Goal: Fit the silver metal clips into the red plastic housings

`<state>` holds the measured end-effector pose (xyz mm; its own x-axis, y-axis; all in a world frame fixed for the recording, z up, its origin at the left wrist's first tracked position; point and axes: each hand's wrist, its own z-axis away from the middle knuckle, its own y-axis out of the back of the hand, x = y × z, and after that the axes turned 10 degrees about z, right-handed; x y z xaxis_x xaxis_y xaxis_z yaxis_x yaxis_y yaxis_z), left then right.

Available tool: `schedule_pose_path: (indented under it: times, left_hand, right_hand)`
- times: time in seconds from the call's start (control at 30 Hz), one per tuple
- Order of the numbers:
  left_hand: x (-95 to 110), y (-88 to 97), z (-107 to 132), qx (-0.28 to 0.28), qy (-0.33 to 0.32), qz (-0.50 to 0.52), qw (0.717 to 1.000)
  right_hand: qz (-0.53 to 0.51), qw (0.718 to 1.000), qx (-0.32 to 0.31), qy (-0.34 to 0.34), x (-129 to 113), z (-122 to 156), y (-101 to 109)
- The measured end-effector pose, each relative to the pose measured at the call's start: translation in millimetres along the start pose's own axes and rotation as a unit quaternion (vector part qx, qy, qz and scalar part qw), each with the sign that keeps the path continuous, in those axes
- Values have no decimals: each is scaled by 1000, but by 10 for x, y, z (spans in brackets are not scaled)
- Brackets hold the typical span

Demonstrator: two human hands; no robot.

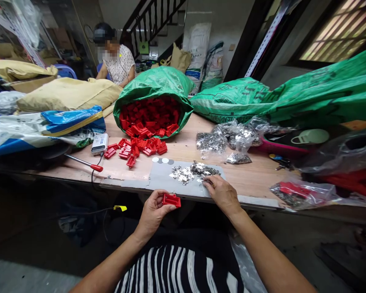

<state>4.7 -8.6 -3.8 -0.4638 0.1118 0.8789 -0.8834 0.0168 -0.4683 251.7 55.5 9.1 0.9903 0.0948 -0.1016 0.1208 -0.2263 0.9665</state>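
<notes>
My left hand (154,209) pinches a small red plastic part (171,200) just below the table's front edge. My right hand (221,193) rests on the grey mat (161,177) at the edge of a pile of small shiny metal pieces (190,171), fingers curled down into the pile; what they hold, if anything, is hidden. More red plastic parts (137,147) lie loose on the wooden table (256,177), spilled from an open green sack (154,87) full of them.
Clear bags of metal pieces (228,138) lie right of the sack. Green sacks (308,93) fill the right side, yellow and blue bags (61,106) the left. A red-handled tool (85,162) and a white device (99,143) sit at the left. Another person (116,61) sits behind.
</notes>
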Motion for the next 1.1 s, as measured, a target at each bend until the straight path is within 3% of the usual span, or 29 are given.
schedule_pose_path:
  times: [0.2,0.37,0.53,0.6,0.67,0.97,1.1]
  left_hand:
    - [-6,-2,6,7,-14,-25,1000]
    - [-15,-27,-1,11,-72,-111,991]
    - [6,-105,-27,5,-106,-158,982]
    - [22,-127,-33,12,-107,-162,981]
    - [32,-135,-36,18,-103,-154,983]
    - [-5,-90,-36,17,-123,-191,974]
    - [27,-107,-14,19,-131,-195,972]
  right_hand:
    - [-24,999,29,26,-74,-34,-10]
    - [-178,983,-15,38,-174,4,82]
    - [-398,908,-111,66,-369,93,91]
    - [-455,875,-152,68,-429,119,76]
    - [-476,858,-177,70,-469,137,64]
    - [-480,853,-193,65,-525,187,31]
    - [-444,877,-167,72,-541,210,120]
